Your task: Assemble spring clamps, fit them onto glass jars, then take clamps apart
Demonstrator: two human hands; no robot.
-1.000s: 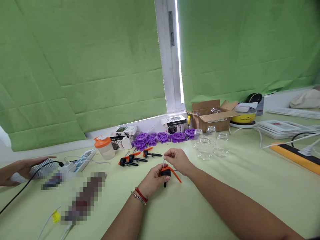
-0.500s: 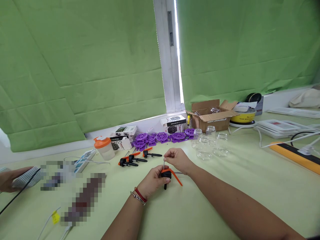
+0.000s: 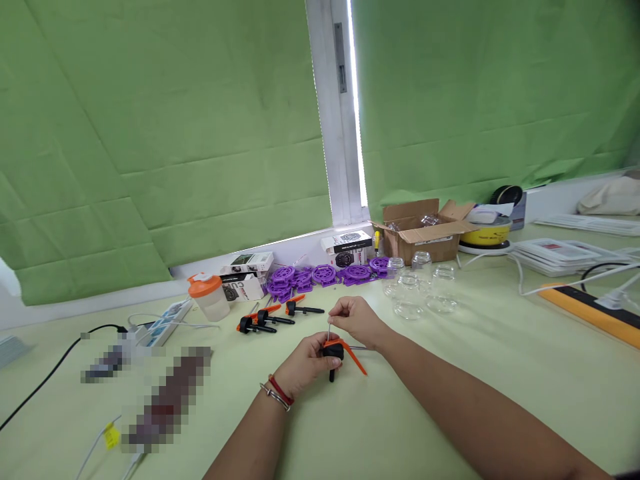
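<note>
The head-worn camera is looking forward and down from above the left hand [image 3: 311, 359] and right hand [image 3: 357, 319], viewing both from nearby and facing the green window coverings [image 3: 165, 120] beyond the tabletop [image 3: 350, 433]

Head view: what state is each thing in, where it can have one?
Left hand: closed on the black-and-orange part.
Right hand: pinching the thin metal rod.
Thin metal rod: roughly upright.
Black-and-orange part: held.
Three similar parts: lying down, unheld.
Cardboard box: open, flaps spread.
Shaker bottle: orange lid on.
Orange power strip: white plug inserted.
Green window coverings: drawn, narrow bright gap between.
</note>
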